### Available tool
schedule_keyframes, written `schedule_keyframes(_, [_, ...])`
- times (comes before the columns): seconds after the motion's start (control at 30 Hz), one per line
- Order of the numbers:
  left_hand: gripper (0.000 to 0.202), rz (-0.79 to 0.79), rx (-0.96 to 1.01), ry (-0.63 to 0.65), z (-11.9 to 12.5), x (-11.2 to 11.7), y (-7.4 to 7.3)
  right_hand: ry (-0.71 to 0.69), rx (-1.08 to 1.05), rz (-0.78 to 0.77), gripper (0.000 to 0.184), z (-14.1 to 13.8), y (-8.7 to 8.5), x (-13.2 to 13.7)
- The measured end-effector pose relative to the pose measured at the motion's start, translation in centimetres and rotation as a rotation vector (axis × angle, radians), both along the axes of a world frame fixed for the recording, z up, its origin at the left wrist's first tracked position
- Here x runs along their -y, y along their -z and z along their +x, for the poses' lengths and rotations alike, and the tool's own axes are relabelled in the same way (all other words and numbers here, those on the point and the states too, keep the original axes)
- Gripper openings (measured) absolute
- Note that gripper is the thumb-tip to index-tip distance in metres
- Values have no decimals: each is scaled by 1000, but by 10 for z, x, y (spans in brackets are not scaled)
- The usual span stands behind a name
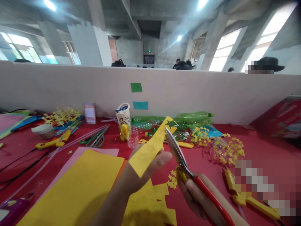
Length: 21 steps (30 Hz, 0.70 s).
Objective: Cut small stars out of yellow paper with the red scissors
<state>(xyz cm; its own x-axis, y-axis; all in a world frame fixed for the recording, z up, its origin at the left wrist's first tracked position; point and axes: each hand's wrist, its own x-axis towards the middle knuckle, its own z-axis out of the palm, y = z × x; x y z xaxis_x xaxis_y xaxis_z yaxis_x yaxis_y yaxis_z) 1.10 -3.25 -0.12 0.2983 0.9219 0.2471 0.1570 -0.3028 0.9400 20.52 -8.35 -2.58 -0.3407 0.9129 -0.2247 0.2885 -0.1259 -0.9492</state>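
Note:
My left hand (pixel 151 169) holds up a strip of yellow paper (pixel 147 153), its thumb in front of the lower edge. The strip slants up to the right, and its far end has notched, pointed edges. In my right hand (pixel 196 191) is a pair of scissors (pixel 175 146) with red and yellow handles. The blades point up and left, with their tips at the notched end of the paper. Small yellow paper stars (pixel 172 180) lie on the red tabletop between my hands. Under my left forearm are notched yellow paper pieces (pixel 145 204).
Large yellow sheets (pixel 77 185) lie at left. Green-handled scissors (pixel 96 138), a yellow glue gun (pixel 55 141) and a patterned cup (pixel 123 116) stand or lie beyond. Green plastic bottles (pixel 195 117) line the white partition (pixel 94 81). More stars (pixel 231 147) and another yellow glue gun (pixel 230 180) are right.

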Motion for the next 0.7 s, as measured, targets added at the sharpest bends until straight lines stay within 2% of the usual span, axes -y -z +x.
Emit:
schedule_keyframes(0.13, [45,17,175,-191,11,2,-4,3,-44,73,56,-6,3,2])
schedule_keyframes(0.23, [39,23,248,-274,17,0,-6,-40,-57,99,55,-8,5,1])
schedule_keyframes(0.33, [34,36,317,-257,16,-2,-5,-61,-3,112,54,-6,5,-3])
schedule_keyframes(0.53, [42,34,498,-245,11,-8,2,-123,56,127,54,-4,3,-5])
schedule_keyframes(0.7, [41,31,508,-221,5,-12,2,-199,57,172,55,0,1,-4])
